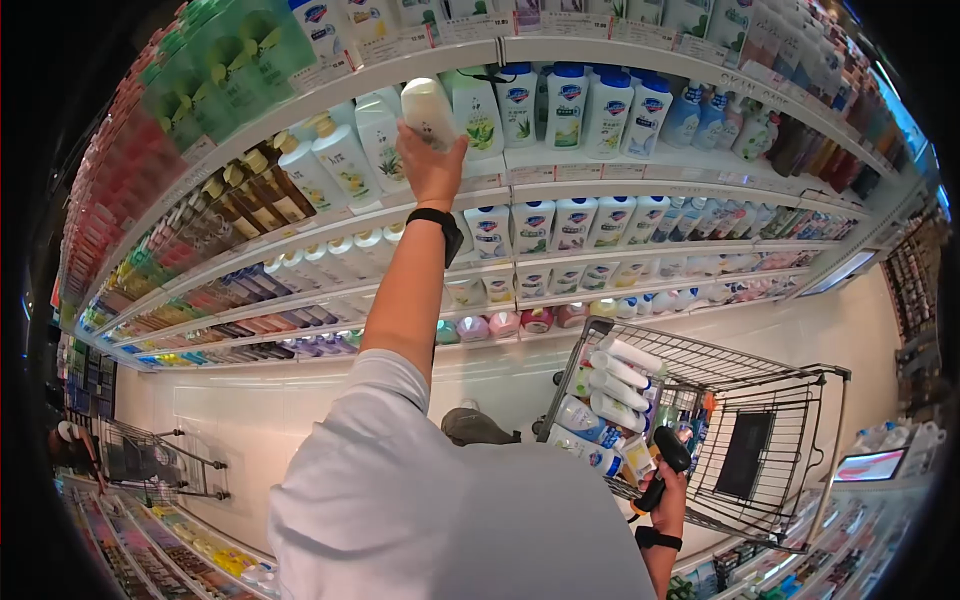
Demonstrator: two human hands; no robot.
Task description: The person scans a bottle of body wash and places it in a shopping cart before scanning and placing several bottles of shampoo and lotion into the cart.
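Note:
High on the shelf, my left hand (430, 165) is closed around a cream-white body wash bottle (428, 105), which tilts in front of the row. Beside it stand a white bottle with a green plant print (380, 145) and a green-and-white bottle (476, 115). My right hand (665, 495), low on the right, grips a black handheld barcode scanner (672, 450) with an orange part near its lower end. The scanner is over the edge of the shopping cart (750, 375), where several white bottles (618, 385) lie in a pile.
Shelves (560, 165) of toiletry bottles run across the aisle, with price tags along their edges. A second cart (150, 460) stands at the far left, with another person (75, 440) near it. Lower shelves (170, 540) with goods line the near side. A lit screen (870, 465) is at right.

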